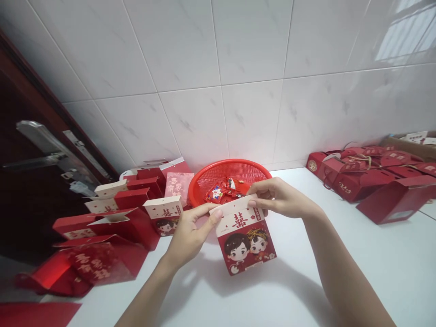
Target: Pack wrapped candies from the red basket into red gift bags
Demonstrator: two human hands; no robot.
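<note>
Between both hands is a red and white paper gift box (pixel 245 238), printed with a cartoon couple and a red double character. My left hand (pixel 190 234) pinches its top left corner, thumb on the front. My right hand (pixel 281 197) grips the top right corner the same way, its other fingers behind the white top edge. The box is tilted, its lower end towards me, over the white tabletop. Just behind it stands a red plastic basket (pixel 200 175) with several wrapped candies (pixel 221 190) inside, partly hidden by the box and my right hand.
On the left, several red and white gift boxes (pixel 163 209) stand in rows near a dark door (pixel 20 195) with a metal handle. More red boxes (pixel 361 181) are grouped at the right, with a cardboard carton (pixel 408 145) behind. A tiled wall (pixel 252 113) closes the back.
</note>
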